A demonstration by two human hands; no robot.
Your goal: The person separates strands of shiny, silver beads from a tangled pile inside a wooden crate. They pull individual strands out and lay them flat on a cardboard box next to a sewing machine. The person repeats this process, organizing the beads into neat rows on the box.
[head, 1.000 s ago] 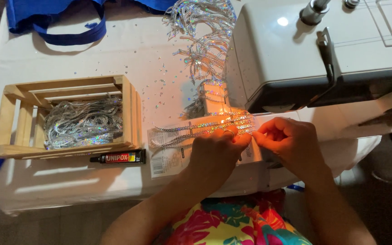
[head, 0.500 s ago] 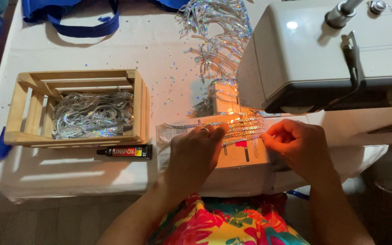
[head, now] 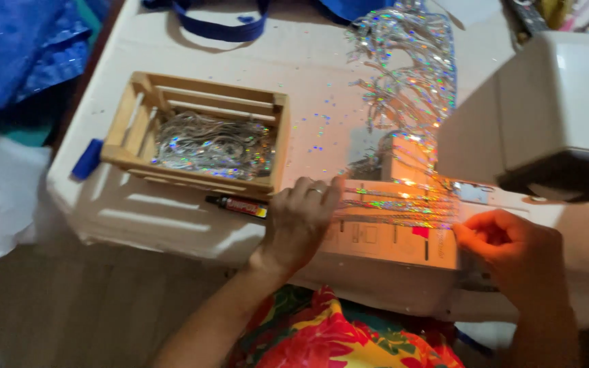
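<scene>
My left hand (head: 301,221) lies flat on the table, its fingertips pressing the left end of a band of shiny holographic tinsel strips (head: 400,204). My right hand (head: 512,249) pinches the right end of the same band near the base of a white sewing machine (head: 547,116). The strips lie across a lit white sheet (head: 390,238) in front of me. More tinsel fringe (head: 410,82) trails up the table behind it.
A small wooden crate (head: 138,112) with silvery tinsel inside stands at the left. A dark glue tube (head: 236,204) lies by its front edge. Blue fabric and bag handles (head: 219,27) sit at the far edge, and glitter specks dot the tabletop.
The view has swung so the crate and table sit further right. My left hand has spread flatter and slid left along the tinsel, while my right hand stays pinching its right end.
</scene>
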